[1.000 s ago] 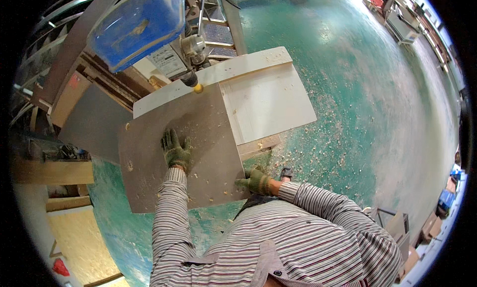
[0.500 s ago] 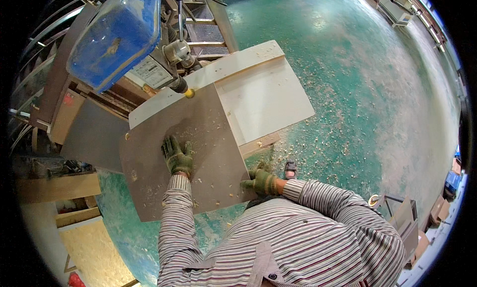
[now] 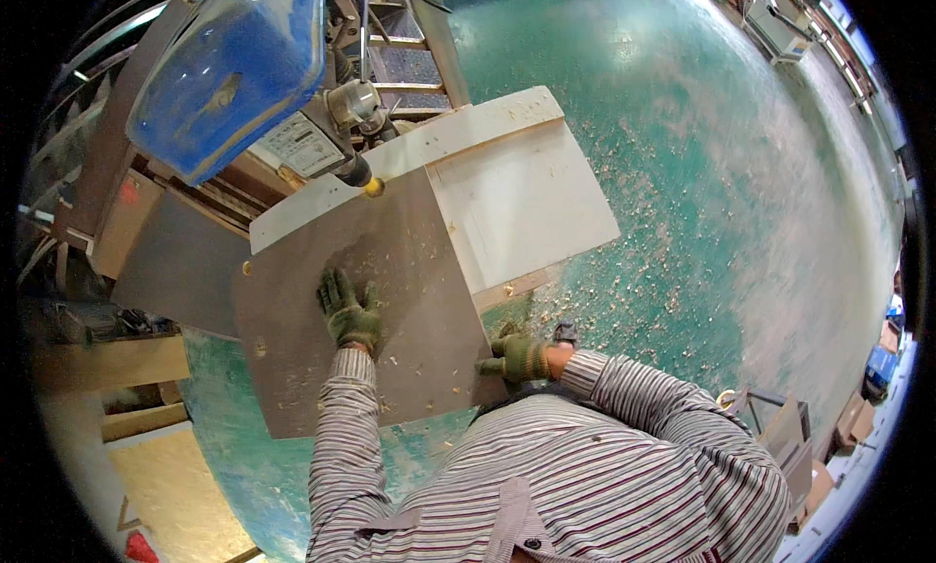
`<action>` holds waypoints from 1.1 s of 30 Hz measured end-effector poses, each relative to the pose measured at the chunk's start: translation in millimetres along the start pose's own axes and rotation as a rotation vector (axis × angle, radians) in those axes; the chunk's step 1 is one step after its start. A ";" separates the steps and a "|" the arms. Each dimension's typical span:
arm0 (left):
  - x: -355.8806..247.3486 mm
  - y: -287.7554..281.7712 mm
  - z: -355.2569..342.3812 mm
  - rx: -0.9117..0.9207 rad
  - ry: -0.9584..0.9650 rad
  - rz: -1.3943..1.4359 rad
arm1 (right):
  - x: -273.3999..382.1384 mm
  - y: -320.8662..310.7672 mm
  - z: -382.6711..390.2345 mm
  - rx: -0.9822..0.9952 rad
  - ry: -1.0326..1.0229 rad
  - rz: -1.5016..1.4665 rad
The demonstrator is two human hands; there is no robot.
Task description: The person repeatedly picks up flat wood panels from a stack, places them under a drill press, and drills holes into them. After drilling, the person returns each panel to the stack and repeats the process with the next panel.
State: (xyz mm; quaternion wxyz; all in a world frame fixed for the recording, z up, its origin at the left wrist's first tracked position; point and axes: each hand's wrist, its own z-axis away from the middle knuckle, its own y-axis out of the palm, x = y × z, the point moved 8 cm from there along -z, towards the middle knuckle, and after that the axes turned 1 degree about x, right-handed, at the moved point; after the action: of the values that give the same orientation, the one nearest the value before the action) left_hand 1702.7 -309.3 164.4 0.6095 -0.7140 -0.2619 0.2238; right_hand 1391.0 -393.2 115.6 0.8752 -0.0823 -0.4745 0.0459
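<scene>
A flat brown board lies on the white table of a blue drill press. Its far edge reaches under the chuck, which ends in a yellow tip. My left hand, in a green knitted glove, rests palm down on the board with its fingers spread. At the board's near right edge, my gloved right hand is closed on the rim, fingers pointing left. Part of its grip is hidden. Wood chips are scattered over the board.
A white fence strip crosses the far side of the table. Another dark panel leans at the left, near wooden planks. Wood shavings lie on the green floor at the right. A machine stands far off.
</scene>
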 end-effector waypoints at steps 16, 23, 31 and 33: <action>0.8 -21.2 3.2 0.095 -0.141 0.092 | 430.1 -383.6 -48.3 -1.205 -0.546 1.995; 6.7 -23.1 4.8 0.256 -0.206 0.185 | 410.1 -290.9 9.0 -0.394 -0.131 1.162; 6.1 -28.0 3.5 0.226 -0.173 0.175 | 318.7 -265.8 -14.5 -0.280 0.141 -0.168; 5.8 -28.0 2.2 0.188 -0.163 0.150 | 304.2 -251.7 -21.2 -0.223 0.055 -0.272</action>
State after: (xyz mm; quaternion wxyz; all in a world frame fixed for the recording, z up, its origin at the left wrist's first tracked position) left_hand 1702.9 -300.6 191.7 0.6320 -0.6507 -0.2343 0.3497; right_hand 1575.2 -594.3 401.8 0.8714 -0.1150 -0.4594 -0.1282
